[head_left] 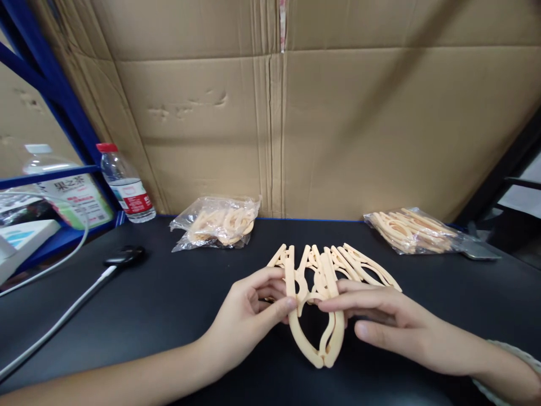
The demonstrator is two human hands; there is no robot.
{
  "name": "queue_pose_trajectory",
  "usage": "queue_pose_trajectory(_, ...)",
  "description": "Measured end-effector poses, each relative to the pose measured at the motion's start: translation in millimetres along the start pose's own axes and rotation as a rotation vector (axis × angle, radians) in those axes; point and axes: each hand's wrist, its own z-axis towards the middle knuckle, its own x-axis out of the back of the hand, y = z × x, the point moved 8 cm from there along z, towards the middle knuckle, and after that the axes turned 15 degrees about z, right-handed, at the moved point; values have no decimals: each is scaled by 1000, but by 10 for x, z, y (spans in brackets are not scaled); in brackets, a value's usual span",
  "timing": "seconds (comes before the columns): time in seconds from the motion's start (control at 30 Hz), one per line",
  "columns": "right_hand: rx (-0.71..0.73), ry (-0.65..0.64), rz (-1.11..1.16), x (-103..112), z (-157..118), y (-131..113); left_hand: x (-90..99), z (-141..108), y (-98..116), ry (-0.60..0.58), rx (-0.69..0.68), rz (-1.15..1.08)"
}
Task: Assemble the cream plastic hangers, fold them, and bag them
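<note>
A beige plastic folding clothes hanger (333, 338) is held up over the black table, its arms folded into a narrow shape with the joined end low and toward me. My left hand (257, 307) pinches its left arm, thumb in front and fingers behind. From the other side, my right hand (389, 321) has its fingers on the right arm, one fingertip over the front; that thumb stays apart from it. Just behind lie more beige folding hangers (367, 265), partly hidden by the held one and my hands.
Clear bags of beige hanger parts sit at back left (220, 223) and back right (409, 228). A red-capped water bottle (129, 189) stands by the blue rack (63, 96). A white cable (54, 327) ends in a black device (124, 256). Cardboard (203, 113) walls the back.
</note>
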Motion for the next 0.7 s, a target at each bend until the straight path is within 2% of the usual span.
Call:
queue_pose_trajectory(0.13,-3,-15,-25,-38,-5,-5,21,-20,19,37,3,49)
queue_pose_trajectory(0.37,20,-56,-104,-108,-26,-45,-3,-55,123,27,-110,253)
queue_pose_trajectory(0.57,15,-68,-274,-120,-79,-98,-3,-51,114,43,-98,252)
queue_pose_trajectory(0.7,42,-60,-293,-125,-67,-143,22,-32,89,60,-73,225)
